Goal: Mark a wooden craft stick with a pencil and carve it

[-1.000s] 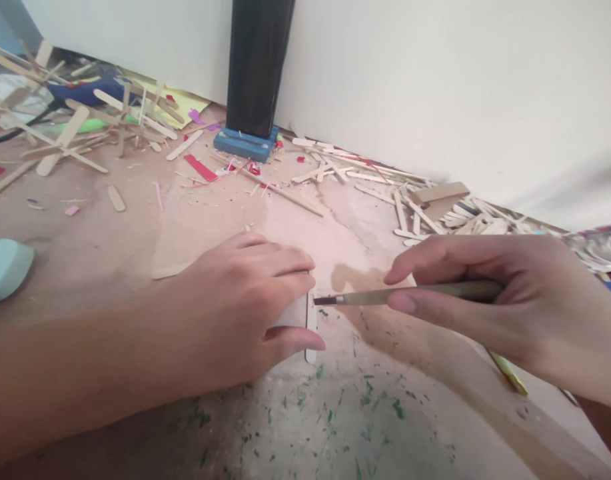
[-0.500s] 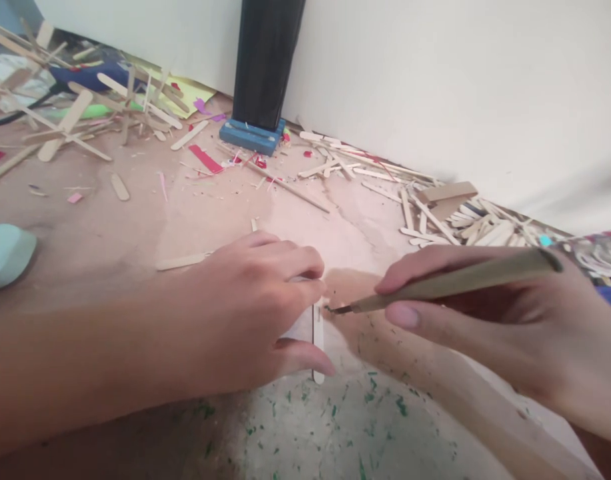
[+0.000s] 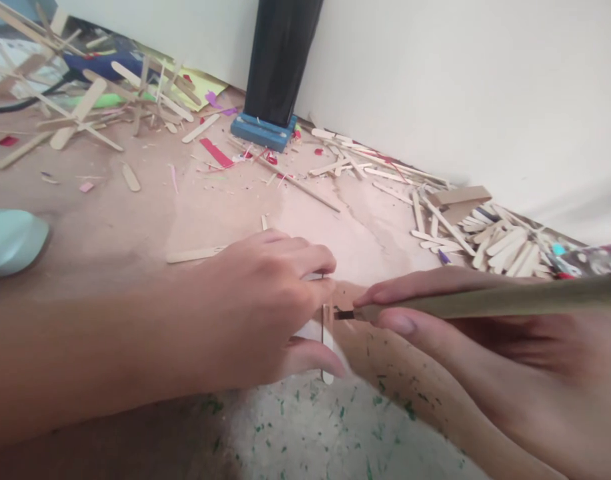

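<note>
A craft stick (image 3: 328,353) lies upright in the picture on the work surface, with a narrow cut-like opening along its upper part. My left hand (image 3: 275,300) holds it down, fingers curled over the top part and thumb across the lower end. Much of the stick is hidden under the fingers. My right hand (image 3: 435,333) grips a carving tool (image 3: 485,300) with a wooden handle and a short dark blade. Its blade tip is at the stick's right edge; contact is hard to make out. Another craft stick (image 3: 195,255) sticks out beyond my left hand.
Craft-stick constructions (image 3: 80,117) crowd the back left. A black upright piece on a blue base (image 3: 265,132) stands at the wall. Many loose sticks (image 3: 510,250) are heaped at the right. A pale green rounded object (image 3: 12,243) lies at the left edge; green flecks cover the front.
The view has shifted slightly, moving the scene to the right. My right hand has turned the carving tool flatter and its blade sits close to the stick. My left hand keeps its hold.
</note>
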### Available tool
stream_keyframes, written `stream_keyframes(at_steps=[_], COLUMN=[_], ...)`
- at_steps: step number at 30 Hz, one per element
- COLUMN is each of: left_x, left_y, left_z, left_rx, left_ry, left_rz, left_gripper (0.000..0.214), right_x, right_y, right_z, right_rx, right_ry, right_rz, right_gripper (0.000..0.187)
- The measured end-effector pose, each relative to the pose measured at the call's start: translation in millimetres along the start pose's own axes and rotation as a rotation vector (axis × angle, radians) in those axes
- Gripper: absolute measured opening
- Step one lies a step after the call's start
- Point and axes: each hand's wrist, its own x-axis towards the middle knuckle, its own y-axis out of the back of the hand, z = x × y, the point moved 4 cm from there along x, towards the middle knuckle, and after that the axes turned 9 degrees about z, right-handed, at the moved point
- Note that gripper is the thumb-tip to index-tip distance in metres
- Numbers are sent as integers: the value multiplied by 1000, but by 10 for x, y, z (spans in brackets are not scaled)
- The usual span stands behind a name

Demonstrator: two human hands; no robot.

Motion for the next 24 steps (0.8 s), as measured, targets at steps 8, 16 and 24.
stream_keyframes(at_steps=[8, 16, 24], left_x=[9, -4, 14], left_y=[7, 25, 13], left_z=[10, 20, 23], left_rx=[25, 51, 57], left_ry=[-51, -59, -67], left_rz=[3, 13, 21], left_gripper=[52, 49, 49], right_x=[-21, -27, -75], right_y=[-27, -53, -111], right_z=[40, -33, -140], right_rx=[-54, -56, -93], right_ry=[-13, -17, -11], right_rz=[25, 40, 79], right_gripper=[8, 6, 4])
